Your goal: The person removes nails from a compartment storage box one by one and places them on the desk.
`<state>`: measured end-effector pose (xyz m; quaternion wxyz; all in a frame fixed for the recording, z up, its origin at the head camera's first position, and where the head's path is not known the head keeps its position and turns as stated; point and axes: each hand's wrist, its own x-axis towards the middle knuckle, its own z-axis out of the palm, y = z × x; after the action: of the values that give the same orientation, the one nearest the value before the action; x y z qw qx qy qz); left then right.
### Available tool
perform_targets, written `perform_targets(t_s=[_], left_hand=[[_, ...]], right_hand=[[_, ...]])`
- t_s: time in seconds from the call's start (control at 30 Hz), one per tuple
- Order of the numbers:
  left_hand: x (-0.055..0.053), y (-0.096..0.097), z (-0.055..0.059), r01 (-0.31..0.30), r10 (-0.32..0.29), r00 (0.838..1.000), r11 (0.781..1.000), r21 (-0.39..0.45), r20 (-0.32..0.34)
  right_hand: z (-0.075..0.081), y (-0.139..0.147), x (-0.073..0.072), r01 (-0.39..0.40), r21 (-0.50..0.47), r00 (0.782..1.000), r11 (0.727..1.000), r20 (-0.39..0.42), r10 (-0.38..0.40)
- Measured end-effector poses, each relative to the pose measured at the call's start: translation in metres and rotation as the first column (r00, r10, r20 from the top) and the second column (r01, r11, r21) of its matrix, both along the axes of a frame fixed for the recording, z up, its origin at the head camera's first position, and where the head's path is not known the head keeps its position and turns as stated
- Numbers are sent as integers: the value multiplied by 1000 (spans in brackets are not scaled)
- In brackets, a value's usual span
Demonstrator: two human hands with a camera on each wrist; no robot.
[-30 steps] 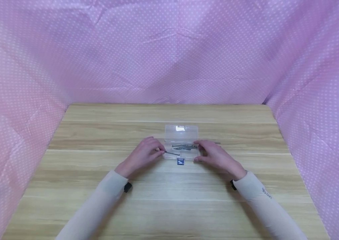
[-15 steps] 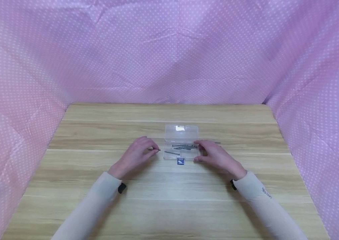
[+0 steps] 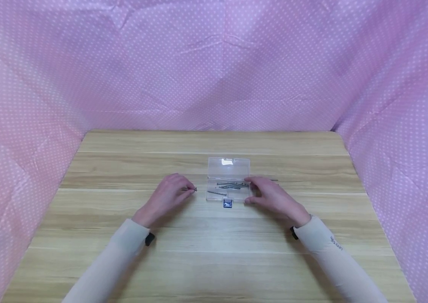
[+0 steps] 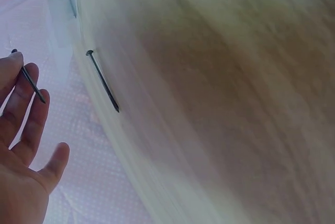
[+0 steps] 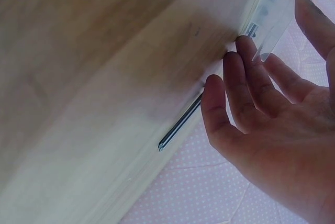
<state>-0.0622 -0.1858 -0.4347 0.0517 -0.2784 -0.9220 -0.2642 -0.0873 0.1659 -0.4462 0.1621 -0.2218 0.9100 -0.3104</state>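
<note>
A clear plastic box (image 3: 209, 198) stands on the table with its lid (image 3: 221, 170) laid back behind it. Several nails (image 3: 231, 185) lie in a cluster inside, and a single nail (image 3: 217, 193) lies nearer the front. Left of the box, my left hand (image 3: 164, 191) pinches a dark nail (image 4: 32, 84) between thumb and fingers. Beneath this hand, another nail (image 4: 103, 81) lies on the table. My right hand (image 3: 272, 195) holds the box's right side, thumb at the front corner and a fingertip at the back corner.
A metal rod (image 5: 180, 122), its other end hidden by the fingers, lies on the table beside my right hand. A small blue label (image 3: 228, 203) sits at the box's front. Pink dotted cloth (image 3: 214, 63) hangs around the wooden table (image 3: 214, 269).
My left hand has moved left, away from the box, with a nail in its fingers. The single nail at the box's front now lies apart from it. The right hand has stayed put.
</note>
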Motion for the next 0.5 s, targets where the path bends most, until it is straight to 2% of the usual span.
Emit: perform_targets(t_s=[0.5], left_hand=[[-7,-3,-11,-51,63,992,992,-113,105]], right_hand=[[3,-1,1,-3,-7,1000,1000,4,3]])
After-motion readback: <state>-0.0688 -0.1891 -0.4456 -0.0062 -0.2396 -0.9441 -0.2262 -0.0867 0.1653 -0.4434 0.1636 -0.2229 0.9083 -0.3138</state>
